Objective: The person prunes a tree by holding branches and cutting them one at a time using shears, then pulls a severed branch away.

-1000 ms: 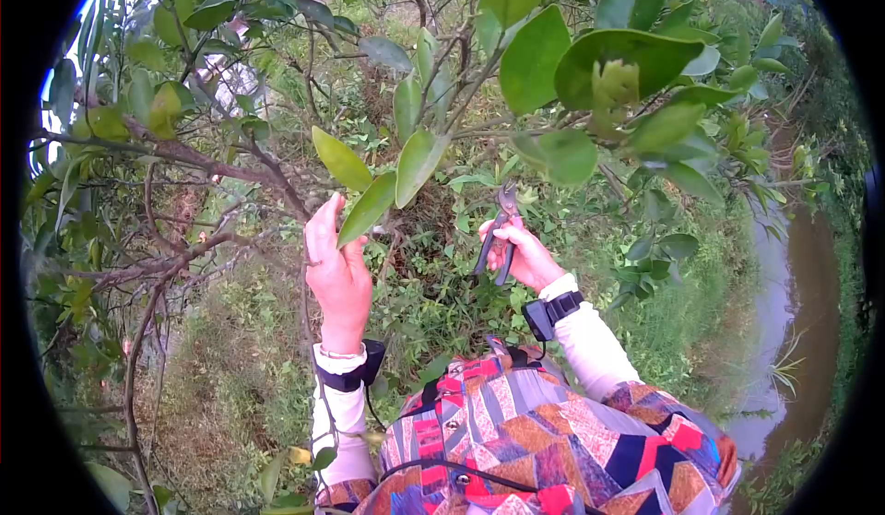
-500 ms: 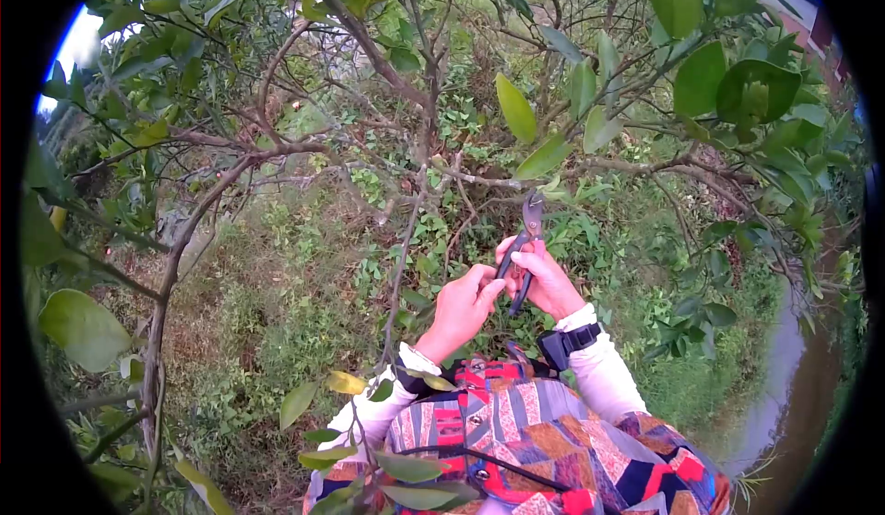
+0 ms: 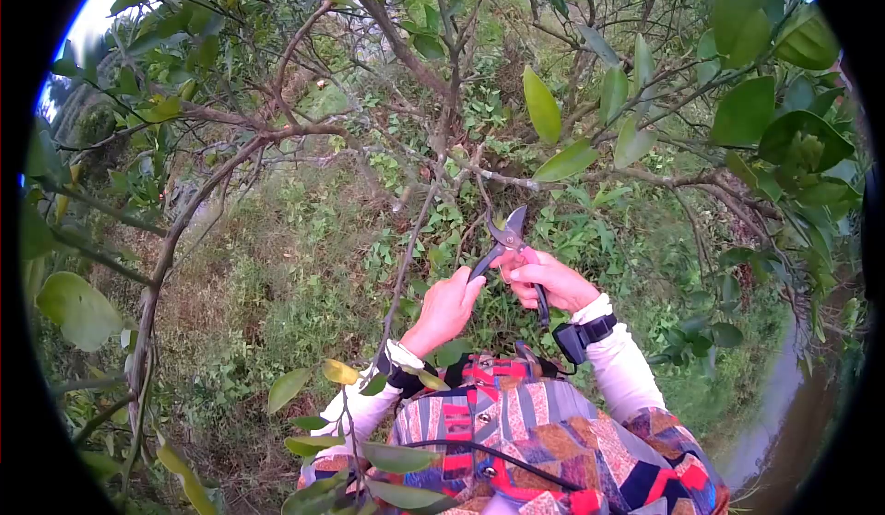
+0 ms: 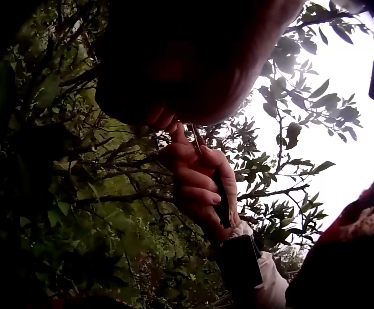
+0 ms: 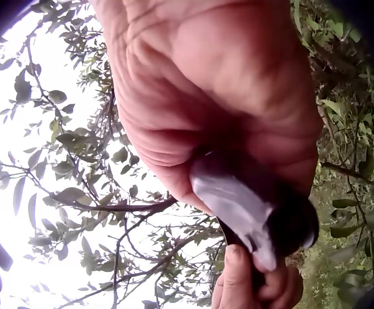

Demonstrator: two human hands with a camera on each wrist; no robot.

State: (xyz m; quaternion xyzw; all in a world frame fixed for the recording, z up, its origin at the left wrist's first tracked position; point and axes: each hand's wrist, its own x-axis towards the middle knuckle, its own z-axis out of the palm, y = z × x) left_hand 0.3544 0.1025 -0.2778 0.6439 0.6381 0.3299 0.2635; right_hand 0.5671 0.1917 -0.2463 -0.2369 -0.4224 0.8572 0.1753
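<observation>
A pair of pruning shears (image 3: 510, 237) is held between both hands in front of the body, blades spread and pointing away. My right hand (image 3: 556, 282) grips the shears, with one dark handle sticking out below its fingers. The left hand (image 3: 444, 312) pinches the end of the other handle, thumb and fingers on it. In the left wrist view the right hand (image 4: 200, 187) is curled around a handle, while the left is a dark shape above. Close up in the right wrist view, a shears handle (image 5: 238, 199) juts from the right palm, left fingertips (image 5: 235, 273) at it.
Citrus-like branches (image 3: 636, 177) cross just beyond the shears, with leaves (image 3: 542, 105) hanging over them. A thin leafy twig (image 3: 406, 266) runs down past the left forearm, and a thicker branch (image 3: 171, 257) stands at left. Weedy ground lies below; water (image 3: 765, 423) shows at right.
The left hand came from the branches at left to the shears and took hold of a handle. Since half a second ago the handles and blades have spread apart. The head view has shifted.
</observation>
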